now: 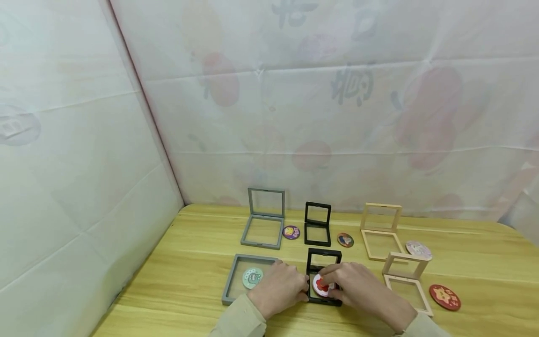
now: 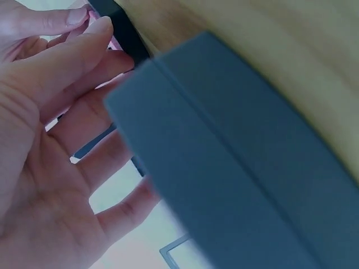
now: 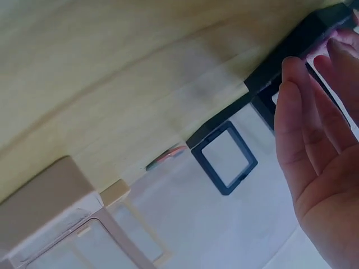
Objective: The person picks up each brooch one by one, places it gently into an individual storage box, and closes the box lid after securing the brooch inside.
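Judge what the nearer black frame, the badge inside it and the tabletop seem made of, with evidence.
Black frame: probably moulded plastic, rather matte; even colour, crisp edges.
Badge: perhaps printed film over metal or plastic; picture on a round disc, finish unclear.
Tabletop: wood or wood-look laminate, apparently smooth; yellowish, long grain streaks.

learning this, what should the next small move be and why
Probably settle the red and white badge flat in the near black frame: the right grip has it there, the left grip is at the frame's side, and the lid stands open.
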Action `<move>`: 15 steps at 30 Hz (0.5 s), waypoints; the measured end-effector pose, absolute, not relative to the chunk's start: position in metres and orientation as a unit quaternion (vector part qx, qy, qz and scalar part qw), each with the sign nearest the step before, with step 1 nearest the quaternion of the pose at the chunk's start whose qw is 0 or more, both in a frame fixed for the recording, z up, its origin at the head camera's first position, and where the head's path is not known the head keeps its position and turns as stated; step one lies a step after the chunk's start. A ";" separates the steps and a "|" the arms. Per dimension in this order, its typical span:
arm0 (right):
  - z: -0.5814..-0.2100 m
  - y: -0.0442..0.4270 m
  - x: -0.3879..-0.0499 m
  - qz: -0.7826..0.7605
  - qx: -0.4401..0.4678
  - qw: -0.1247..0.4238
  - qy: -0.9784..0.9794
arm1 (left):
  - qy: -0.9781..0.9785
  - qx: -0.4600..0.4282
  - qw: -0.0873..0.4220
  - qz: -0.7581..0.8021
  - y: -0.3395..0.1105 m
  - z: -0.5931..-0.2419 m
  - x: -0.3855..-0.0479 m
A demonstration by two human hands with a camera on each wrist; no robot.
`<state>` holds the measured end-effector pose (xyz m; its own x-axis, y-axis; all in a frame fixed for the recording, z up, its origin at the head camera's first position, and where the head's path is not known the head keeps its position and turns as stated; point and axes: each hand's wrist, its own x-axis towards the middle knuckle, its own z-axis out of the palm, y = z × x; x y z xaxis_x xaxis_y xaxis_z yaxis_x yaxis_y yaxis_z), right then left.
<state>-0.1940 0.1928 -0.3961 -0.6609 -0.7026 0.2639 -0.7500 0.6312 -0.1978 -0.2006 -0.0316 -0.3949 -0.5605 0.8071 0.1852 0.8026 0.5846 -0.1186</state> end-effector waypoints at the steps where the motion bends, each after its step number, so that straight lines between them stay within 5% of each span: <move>1: -0.394 0.194 -0.194 0.148 0.404 0.088 -0.898 | -0.882 -0.459 0.103 0.009 -0.032 -0.393 -0.201; 6: -0.381 0.205 -0.194 0.164 0.402 0.123 -0.892 | -0.880 -0.463 0.107 -0.011 -0.035 -0.382 -0.204; 15: -0.369 0.226 -0.197 0.161 0.368 0.091 -0.911 | -0.883 -0.441 0.157 -0.044 -0.044 -0.365 -0.212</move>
